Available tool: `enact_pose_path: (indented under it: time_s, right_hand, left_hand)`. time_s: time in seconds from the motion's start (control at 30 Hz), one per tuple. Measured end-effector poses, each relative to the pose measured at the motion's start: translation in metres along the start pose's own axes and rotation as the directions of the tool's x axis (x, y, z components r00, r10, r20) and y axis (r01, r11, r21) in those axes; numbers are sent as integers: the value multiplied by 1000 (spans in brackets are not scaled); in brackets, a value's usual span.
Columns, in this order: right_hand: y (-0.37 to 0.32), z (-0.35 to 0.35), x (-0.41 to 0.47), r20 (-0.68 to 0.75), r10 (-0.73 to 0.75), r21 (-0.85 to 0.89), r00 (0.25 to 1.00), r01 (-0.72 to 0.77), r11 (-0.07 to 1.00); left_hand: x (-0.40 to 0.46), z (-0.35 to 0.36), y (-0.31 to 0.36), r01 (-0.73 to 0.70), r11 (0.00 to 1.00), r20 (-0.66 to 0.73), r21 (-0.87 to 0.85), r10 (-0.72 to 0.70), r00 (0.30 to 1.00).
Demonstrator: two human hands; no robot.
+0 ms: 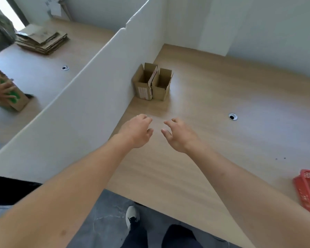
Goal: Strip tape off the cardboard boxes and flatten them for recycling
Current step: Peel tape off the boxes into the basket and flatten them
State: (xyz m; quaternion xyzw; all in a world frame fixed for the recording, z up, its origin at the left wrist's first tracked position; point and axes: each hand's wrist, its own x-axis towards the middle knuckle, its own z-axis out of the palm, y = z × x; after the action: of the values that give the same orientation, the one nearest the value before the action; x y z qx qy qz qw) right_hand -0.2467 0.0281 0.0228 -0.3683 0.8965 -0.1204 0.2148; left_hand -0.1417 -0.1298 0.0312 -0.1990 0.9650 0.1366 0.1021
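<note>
From the head view, your left hand (139, 130) and right hand (178, 135) reach out over the surface (213, 104), fingers loosely curled, holding nothing. Two open cardboard boxes (152, 82) stand upright, touching each other, just beside the white divider (89, 97), beyond your hands.

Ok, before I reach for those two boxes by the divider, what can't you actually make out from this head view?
- Tape on the two open boxes: too small and soft to tell; only a pale label shows on the left one.
- Inside the boxes: bottoms hidden by their own walls.
- Red basket: cut off by the right edge, contents unclear.
- Stack of flattened cardboard: blurred and far away.
- Left hand and right hand: empty.
</note>
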Motion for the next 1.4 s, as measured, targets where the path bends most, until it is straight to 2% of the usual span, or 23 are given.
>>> enact_pose_path:
  time_s: [0.3,0.57,0.67,0.87,0.93,1.07,1.4]
  right_hand:
    - [-18,15,107,14,152,118,988,-152,981]
    - [9,26,244,-137,306,307,942,-253,917]
    - [17,37,284,-192,336,304,922,-270,914]
    - [28,63,334,-215,418,373,883,-321,871]
    - [34,67,344,-235,442,413,866,-323,852]
    - [35,73,337,-304,458,358,836,-345,868]
    - [53,76,271,-261,459,431,849,-323,842]
  left_hand:
    - [102,-9,-46,-55,998,27,16,54,998]
    - [211,30,-69,-24,1000,52,-9,24,998]
    - [241,43,-79,-33,999,61,3,33,998]
    - [273,53,-98,14,1000,47,-9,-14,999]
    - [275,55,-103,22,1000,51,-21,-21,998]
    - [270,60,-108,27,999,70,-23,-25,997]
    - [246,44,-87,15,999,109,30,-18,994]
